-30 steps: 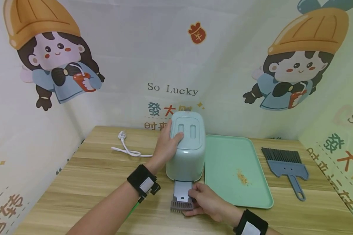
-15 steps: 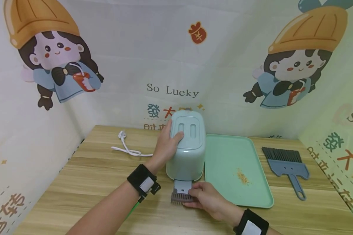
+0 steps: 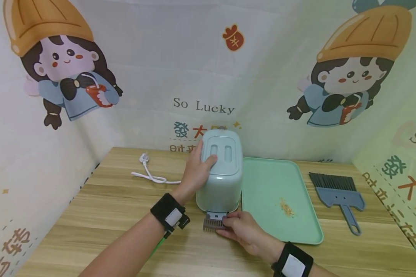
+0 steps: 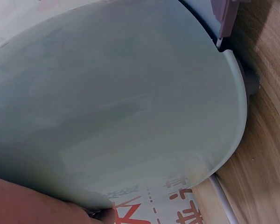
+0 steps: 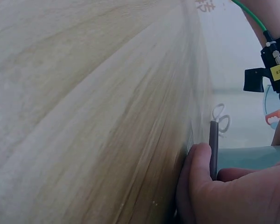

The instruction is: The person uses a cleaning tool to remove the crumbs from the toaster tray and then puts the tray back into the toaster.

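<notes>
A pale green toaster (image 3: pixel 220 192) with a slotted lid stands at the middle of the wooden table. My left hand (image 3: pixel 195 173) holds its left side, thumb laid over the lid; in the left wrist view the toaster's end (image 4: pixel 121 102) fills most of the picture. From the base of the near end sticks out a crumb tray (image 3: pixel 213 224) with a grey-brown ribbed handle, mostly inside the toaster. My right hand (image 3: pixel 244 232) pinches the right end of that handle between thumb and fingers. The right wrist view shows the handle (image 5: pixel 213 144) edge-on, gripped low over the table.
Right of the toaster lies a green serving tray (image 3: pixel 263 184) with a small pile of crumbs (image 3: pixel 286 209) on it. Farther right is a blue brush (image 3: pixel 344 198) with dark bristles. The toaster's white power cord (image 3: pixel 154 179) lies at the left. Printed cloth walls enclose the table.
My right hand has pushed the crumb tray inward, away from me, so less of its metal plate shows. My left hand has stayed in place on the toaster.
</notes>
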### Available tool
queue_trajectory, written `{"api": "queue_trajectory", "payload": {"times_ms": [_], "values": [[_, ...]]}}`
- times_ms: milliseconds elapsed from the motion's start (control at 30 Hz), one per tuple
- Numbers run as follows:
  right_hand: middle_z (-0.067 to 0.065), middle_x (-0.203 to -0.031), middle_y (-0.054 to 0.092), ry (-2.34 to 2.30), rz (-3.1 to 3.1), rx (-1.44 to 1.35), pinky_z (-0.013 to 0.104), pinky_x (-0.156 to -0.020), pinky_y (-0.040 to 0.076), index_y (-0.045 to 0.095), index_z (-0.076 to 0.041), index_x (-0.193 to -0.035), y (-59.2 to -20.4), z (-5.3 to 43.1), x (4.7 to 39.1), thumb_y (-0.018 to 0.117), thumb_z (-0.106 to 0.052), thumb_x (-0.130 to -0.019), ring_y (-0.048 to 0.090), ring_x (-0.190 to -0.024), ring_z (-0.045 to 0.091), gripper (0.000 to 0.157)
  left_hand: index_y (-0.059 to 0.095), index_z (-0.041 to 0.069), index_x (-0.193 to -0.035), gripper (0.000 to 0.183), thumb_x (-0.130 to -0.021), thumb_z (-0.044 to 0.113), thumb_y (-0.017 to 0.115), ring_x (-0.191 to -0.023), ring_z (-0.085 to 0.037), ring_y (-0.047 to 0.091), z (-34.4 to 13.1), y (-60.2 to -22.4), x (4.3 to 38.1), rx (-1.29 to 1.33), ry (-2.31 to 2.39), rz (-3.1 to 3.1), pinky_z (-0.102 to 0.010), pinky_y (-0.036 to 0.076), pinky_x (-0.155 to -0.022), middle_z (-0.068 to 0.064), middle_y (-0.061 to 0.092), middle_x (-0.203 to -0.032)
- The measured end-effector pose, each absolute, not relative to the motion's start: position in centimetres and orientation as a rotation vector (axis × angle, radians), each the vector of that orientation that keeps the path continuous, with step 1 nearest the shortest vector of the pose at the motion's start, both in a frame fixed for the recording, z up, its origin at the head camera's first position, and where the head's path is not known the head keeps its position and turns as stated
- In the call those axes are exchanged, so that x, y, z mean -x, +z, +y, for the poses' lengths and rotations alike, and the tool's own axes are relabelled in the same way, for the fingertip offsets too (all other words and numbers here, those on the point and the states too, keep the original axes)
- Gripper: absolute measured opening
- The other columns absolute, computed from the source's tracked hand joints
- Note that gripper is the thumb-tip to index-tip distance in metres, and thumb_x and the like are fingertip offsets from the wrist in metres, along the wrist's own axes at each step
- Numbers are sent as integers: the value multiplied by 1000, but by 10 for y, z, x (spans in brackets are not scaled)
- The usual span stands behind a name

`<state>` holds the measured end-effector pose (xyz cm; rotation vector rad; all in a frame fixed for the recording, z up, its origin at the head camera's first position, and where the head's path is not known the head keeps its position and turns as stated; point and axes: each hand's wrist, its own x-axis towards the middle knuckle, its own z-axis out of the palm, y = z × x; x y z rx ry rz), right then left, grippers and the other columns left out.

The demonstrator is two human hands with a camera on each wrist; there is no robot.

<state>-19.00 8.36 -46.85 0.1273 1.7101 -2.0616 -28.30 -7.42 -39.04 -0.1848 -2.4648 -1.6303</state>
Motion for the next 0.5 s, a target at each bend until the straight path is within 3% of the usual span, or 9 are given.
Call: {"api": "queue_trajectory", "payload": {"times_ms": [500], "values": [[32,-132,41,-1995,1714,28,42,-101,41,31,20,-129,-458,93,184,49,0,-88,49,-118,33,49,13,22,-153,69,-97,36,50,-136,-22,24,-74,-390,283,200,-1637,-2470,-47,24,-111,-4,21,-154]]}}
